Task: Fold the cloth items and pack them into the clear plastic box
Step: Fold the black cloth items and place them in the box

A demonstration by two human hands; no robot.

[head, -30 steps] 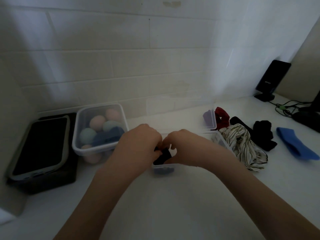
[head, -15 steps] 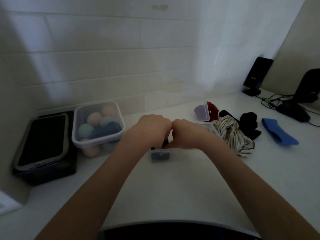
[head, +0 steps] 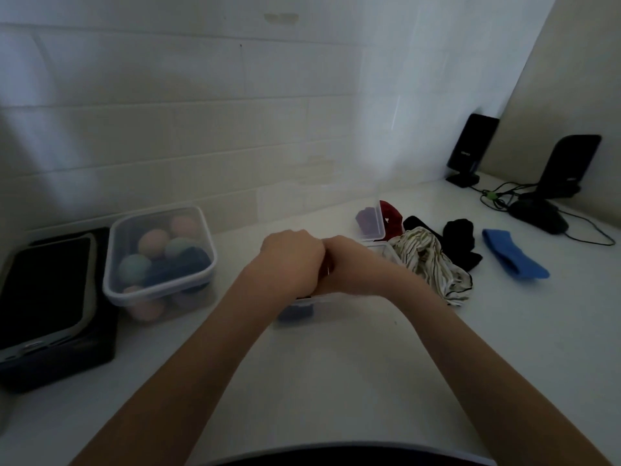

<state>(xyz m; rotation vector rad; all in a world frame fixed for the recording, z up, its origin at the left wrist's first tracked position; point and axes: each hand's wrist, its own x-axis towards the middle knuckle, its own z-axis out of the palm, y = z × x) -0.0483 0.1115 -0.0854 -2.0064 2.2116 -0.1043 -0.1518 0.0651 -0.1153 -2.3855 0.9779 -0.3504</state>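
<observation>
Left hand (head: pixel 290 260) and right hand (head: pixel 353 264): we note both curled into fists, knuckles touching, pressed down over the clear plastic box (head: pixel 302 312) at the middle of the tabletop (head: pixel 336 381). Whether the fingers are clamped on anything we cannot tell; they are hidden under the backs of the hands. Through the box's near wall we see a dark blue cloth (head: pixel 297 312) inside, low against the front.

Right of the box, loose on the tabletop: a striped cloth (head: pixel 433 264) in a heap touching the box's far right corner, a black cloth (head: pixel 460 240) just behind it, and a blue cloth (head: pixel 512 258) lying apart, farther right. Behind these we log a second small clear container (head: pixel 371 222) with something purple in it, and a red cloth (head: pixel 391 216) against its right side.

Left of the hands, a lidded clear tub (head: pixel 158 257) holds pastel balls and a dark blue item. Beside it, at the left edge, a phone (head: pixel 43 287) rests on a black case (head: pixel 67 364).

Far right corner: two black speakers (head: pixel 470 146) and a tangle of cable (head: pixel 497 196).
</observation>
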